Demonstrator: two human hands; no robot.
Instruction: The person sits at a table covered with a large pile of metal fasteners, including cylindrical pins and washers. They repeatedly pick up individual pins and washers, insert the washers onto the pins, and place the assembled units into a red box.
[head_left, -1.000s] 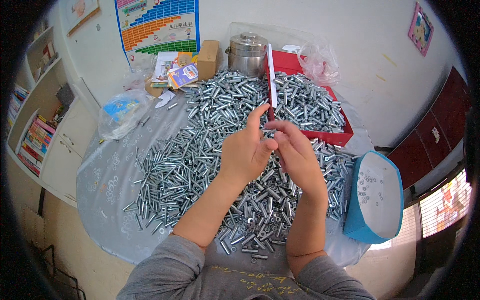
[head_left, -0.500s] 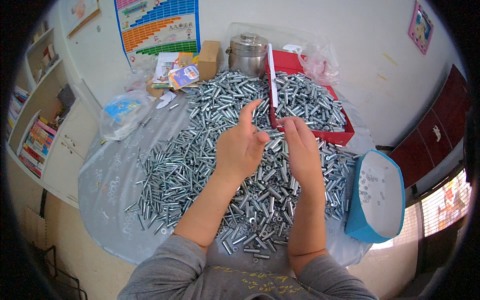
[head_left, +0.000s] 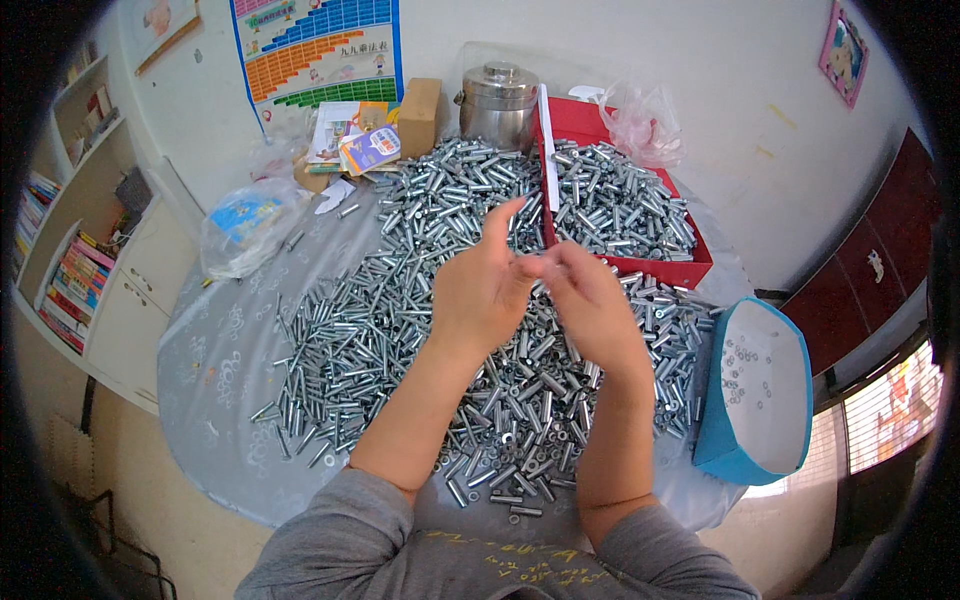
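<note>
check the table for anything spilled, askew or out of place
The metal pieces look spilled: they lie in a loose heap across the grey tablecloth, outside the red box as well as in it, though this may be deliberate. I see no clear damage.

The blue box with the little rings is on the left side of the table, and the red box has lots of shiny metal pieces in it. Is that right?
Not quite: the blue box with the little rings is on the right side of the table, as the head view shows. The red box does have lots of shiny metal pieces in it.
</note>
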